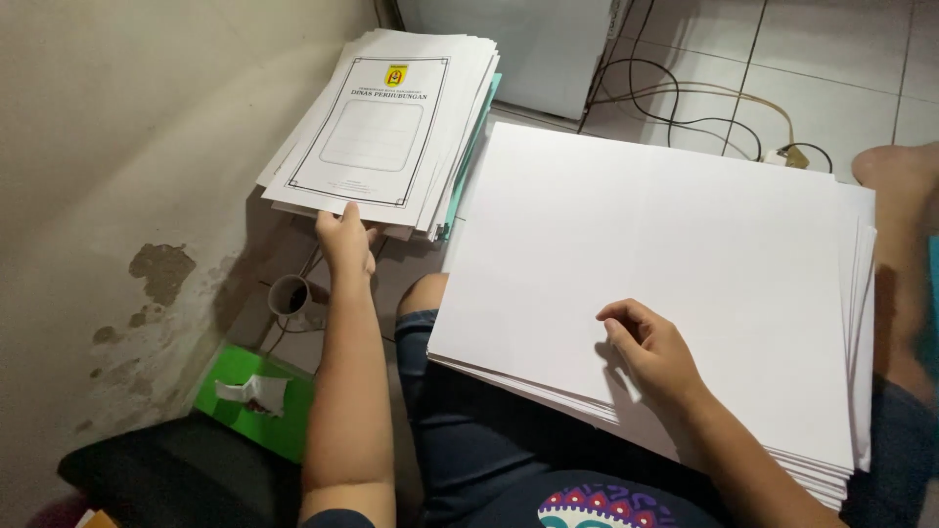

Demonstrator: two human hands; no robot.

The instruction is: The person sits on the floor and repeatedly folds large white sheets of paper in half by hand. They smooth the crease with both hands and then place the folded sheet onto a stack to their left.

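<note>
On the person's lap lay a thick stack of blank sheets, its near edge over the dark shorts and its far corner reaching toward the tiled floor. The right hand rested on top of this stack near the front edge, fingers curled loosely with the tips pressed to the top sheet; whether it pinched the sheet or only touched it could not be told from this angle.

The left hand reached forward and to the left, gripping the near edge of a second pile, the printed covers. The thumb lay on top of the uppermost cover and the other fingers were hidden beneath. That cover was white with a thin black border, a small yellow emblem near its top and a rounded box in the middle. The pile was fanned unevenly, with a teal sheet edge showing on its right side, just beside the blank stack.

Below the covers, by the stained wall, stood a small cardboard tube. Nearer the person sat a green box holding crumpled paper. Cables ran across the floor behind the blank stack to a plug.
</note>
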